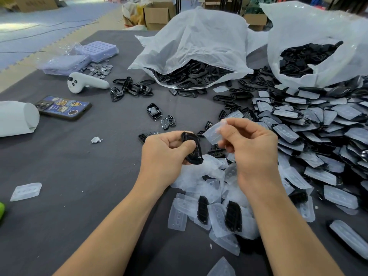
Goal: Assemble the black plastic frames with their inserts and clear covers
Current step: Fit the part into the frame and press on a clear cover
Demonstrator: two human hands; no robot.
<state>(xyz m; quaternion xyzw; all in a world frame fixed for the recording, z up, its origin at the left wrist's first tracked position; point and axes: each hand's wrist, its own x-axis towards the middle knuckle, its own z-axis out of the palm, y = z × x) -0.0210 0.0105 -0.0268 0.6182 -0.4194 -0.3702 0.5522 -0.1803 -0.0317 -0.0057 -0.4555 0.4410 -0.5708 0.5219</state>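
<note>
Grey table (79, 166); hands (163, 154) (253, 148) hold black frame (192, 150) and clear cover (212, 134).

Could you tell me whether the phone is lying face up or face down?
Face down: the phone shows its camera lenses and stickered case back.

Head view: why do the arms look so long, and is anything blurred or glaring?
Head view: the wide-angle lens stretches the forearms toward the corners; light is soft, shadows faint; the white bag at top right glares brightest; the right hand's clear cover looks slightly blurred; the left hand's frame is sharp.
</note>
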